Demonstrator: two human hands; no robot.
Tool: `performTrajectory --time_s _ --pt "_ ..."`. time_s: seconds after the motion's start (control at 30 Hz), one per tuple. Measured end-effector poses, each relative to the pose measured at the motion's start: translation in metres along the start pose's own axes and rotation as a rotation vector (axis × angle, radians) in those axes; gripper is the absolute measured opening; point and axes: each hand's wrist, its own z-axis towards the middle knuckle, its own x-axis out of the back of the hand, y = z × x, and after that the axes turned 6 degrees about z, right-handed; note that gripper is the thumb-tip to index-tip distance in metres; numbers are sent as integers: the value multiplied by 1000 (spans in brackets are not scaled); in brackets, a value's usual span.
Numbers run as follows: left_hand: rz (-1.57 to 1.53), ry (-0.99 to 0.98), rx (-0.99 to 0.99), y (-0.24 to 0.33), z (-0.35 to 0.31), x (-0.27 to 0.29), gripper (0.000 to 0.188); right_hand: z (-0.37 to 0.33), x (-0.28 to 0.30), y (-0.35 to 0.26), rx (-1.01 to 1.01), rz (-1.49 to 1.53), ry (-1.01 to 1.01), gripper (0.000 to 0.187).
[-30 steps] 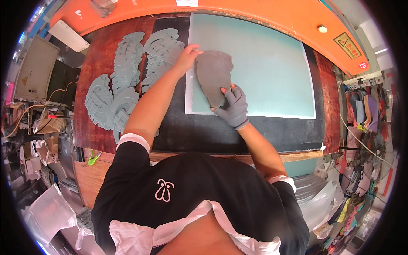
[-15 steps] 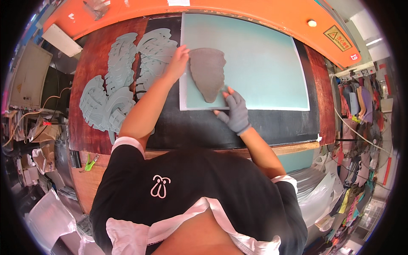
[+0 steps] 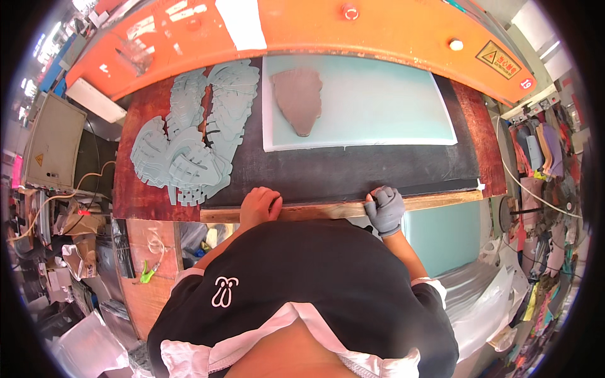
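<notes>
My bare left hand (image 3: pixel 259 205) is closed over the wooden front edge (image 3: pixel 315 208) of the black board (image 3: pixel 302 170). Farther right along the same edge, my right hand (image 3: pixel 386 211), in a grey glove with bare fingertips, is closed as well. On the board lies a pale blue-green sheet (image 3: pixel 384 107) with white edges. A flat grey-brown piece (image 3: pixel 297 101), wide at the far end and tapering to a blunt tip toward me, rests on the sheet's left part. Neither hand touches the sheet or the piece.
Curved, slotted blue-green cut pieces (image 3: pixel 192 151) lie in overlapping rows at the left. An orange machine beam (image 3: pixel 302 34) with buttons spans the far side. A green-handled tool (image 3: pixel 149 272) hangs at lower left. Clear plastic sheeting (image 3: pixel 472 283) sits at lower right.
Both hands have left the area around the grey-brown piece and come back to the board's front edge. The orange beam now covers more of the view, close to the sheet's far edge.
</notes>
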Motion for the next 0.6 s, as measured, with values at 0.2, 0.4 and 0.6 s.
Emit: performTrajectory --time_s 0.2,0.4,0.6 --pt "223 81 -17 8 -1 -22 20 5 -9 11 64 -20 -58 16" --pt "310 251 82 12 -8 -47 27 32 -4 44 -129 506 -116 15" --pt "411 323 143 -3 -10 -59 25 164 140 171 -302 812 742 24"
